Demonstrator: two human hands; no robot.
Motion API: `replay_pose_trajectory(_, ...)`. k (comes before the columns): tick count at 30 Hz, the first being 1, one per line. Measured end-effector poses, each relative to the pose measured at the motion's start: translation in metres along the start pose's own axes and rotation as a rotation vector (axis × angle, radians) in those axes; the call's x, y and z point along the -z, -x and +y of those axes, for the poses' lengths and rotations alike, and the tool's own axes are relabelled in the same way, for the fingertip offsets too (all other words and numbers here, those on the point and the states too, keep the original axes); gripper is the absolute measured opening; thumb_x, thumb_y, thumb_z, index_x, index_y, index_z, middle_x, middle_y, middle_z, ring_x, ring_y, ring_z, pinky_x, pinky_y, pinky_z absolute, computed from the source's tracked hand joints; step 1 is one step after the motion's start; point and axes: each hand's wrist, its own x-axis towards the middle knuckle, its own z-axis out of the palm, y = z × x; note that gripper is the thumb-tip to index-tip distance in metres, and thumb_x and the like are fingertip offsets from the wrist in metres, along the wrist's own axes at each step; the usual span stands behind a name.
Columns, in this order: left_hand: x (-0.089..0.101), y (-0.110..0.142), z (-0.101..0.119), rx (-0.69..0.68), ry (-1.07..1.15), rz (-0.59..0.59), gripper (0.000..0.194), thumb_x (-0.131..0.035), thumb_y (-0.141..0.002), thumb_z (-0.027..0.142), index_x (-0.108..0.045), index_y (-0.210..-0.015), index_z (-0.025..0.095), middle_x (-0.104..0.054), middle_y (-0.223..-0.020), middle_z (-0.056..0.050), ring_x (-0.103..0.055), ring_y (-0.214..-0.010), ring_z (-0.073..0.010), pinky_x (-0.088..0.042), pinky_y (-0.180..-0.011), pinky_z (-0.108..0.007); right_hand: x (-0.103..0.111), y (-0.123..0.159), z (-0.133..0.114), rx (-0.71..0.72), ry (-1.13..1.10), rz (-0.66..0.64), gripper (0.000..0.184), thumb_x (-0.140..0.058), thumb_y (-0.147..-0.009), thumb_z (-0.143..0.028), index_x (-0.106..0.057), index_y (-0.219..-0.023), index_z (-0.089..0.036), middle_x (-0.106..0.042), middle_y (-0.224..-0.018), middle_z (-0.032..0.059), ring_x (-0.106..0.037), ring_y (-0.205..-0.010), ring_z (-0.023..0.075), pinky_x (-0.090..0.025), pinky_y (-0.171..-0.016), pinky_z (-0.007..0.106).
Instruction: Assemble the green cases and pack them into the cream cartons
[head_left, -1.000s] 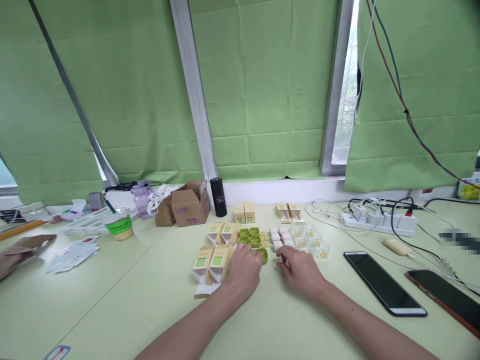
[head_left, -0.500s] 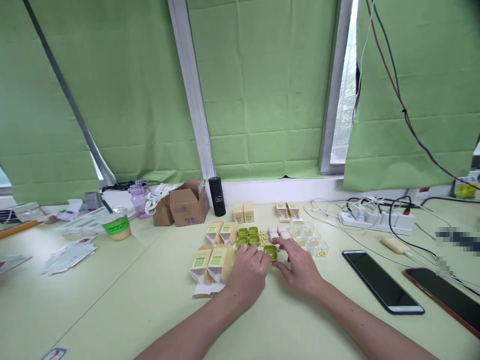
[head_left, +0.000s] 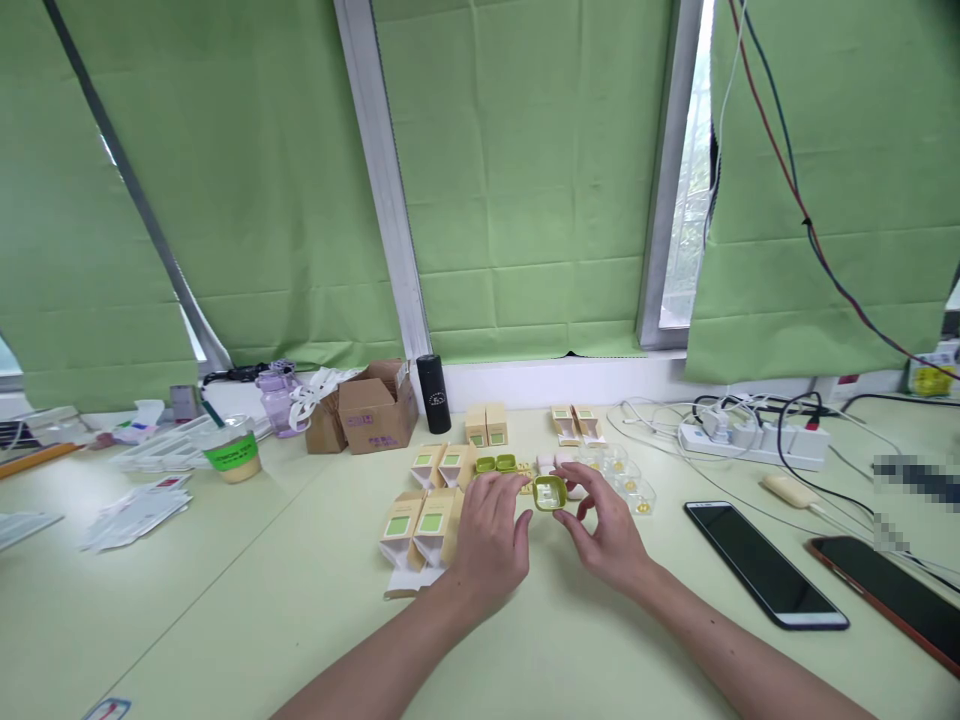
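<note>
My right hand [head_left: 611,525] pinches a small green square cup [head_left: 550,493] by its right side, thumb below and fingers above. The cup is tipped so that its hollow inside faces me. Just left of it, my left hand [head_left: 489,535] is open, thumb apart from the fingers, with nothing seen between them. Its fingertips are close to the cup's rim; whether they touch is unclear. Behind the left hand sit more green cups [head_left: 496,464], partly hidden. Small yellowish pieces [head_left: 524,468] and pale pink blocks [head_left: 545,462] lie behind the held cup.
Open-fronted cardboard boxes [head_left: 400,525] stand left of my hands, with more boxes [head_left: 487,425] further back. Clear plastic cups [head_left: 634,488] are at the right. A phone [head_left: 765,563], a power strip [head_left: 754,440] and cables lie beyond. A black bottle [head_left: 433,393] stands at the back.
My right hand has raised and tilted the green cup toward me. The left hand has opened and now covers more of the green cups behind it.
</note>
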Motion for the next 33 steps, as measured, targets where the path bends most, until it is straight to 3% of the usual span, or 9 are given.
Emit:
replay_pose_trajectory(4,-0.0040,0.0017,-0.0028,-0.011,0.044,0.013,0.047,-0.053,-0.100,0.011,-0.048,-0.145,0.023,-0.070,-0.132,-0.014,-0.063,-0.118,-0.0317,-0.053,-0.100,-0.051,-0.0004,0.0019,-0.0024,0.041,-0.013,0.019,0.048,-0.058,-0.099,-0.023,-0.045,-0.145,-0.028,-0.067,-0.136,0.0131,-0.069,-0.107,0.0261,-0.060,-0.070,0.035)
replay_pose_trajectory(11,-0.0058,0.0006,-0.0049,-0.083,0.079,0.101,0.042,-0.058,-0.099,0.009,-0.056,-0.140,0.021,-0.074,-0.126,-0.012,-0.065,-0.115,-0.0283,-0.057,-0.097,-0.046,-0.0034,0.0030,-0.0020,0.119,-0.047,0.054,0.046,-0.060,-0.100,-0.024,-0.048,-0.144,-0.029,-0.069,-0.131,0.0117,-0.071,-0.103,0.0264,-0.062,-0.064,0.036)
replay_pose_trajectory(21,-0.0054,0.0007,-0.0057,-0.058,0.071,0.085,0.039,-0.057,-0.101,0.011,-0.059,-0.138,0.021,-0.076,-0.122,-0.011,-0.064,-0.112,-0.0292,-0.056,-0.096,-0.047,-0.0050,0.0041,-0.0015,0.103,-0.058,0.054,0.035,-0.057,-0.106,-0.033,-0.051,-0.140,-0.028,-0.072,-0.125,0.0115,-0.074,-0.102,0.0258,-0.063,-0.065,0.034)
replay_pose_trajectory(28,-0.0070,0.0006,-0.0060,0.025,0.138,0.072,0.034,-0.063,-0.102,0.022,-0.062,-0.136,0.023,-0.076,-0.119,-0.011,-0.065,-0.114,-0.0300,-0.056,-0.097,-0.048,-0.0023,0.0017,-0.0013,0.050,-0.073,0.014,0.035,-0.053,-0.108,-0.037,-0.050,-0.141,-0.028,-0.076,-0.118,0.0098,-0.075,-0.099,0.0235,-0.063,-0.067,0.031)
replay_pose_trajectory(33,-0.0075,0.0004,-0.0061,0.134,0.200,0.041,0.026,-0.065,-0.101,0.029,-0.067,-0.126,0.021,-0.074,-0.113,-0.011,-0.063,-0.113,-0.0299,-0.056,-0.095,-0.046,0.0000,0.0015,-0.0015,0.057,-0.031,-0.018,0.047,-0.063,-0.100,-0.034,-0.049,-0.145,-0.030,-0.070,-0.130,0.0105,-0.071,-0.104,0.0252,-0.063,-0.067,0.033)
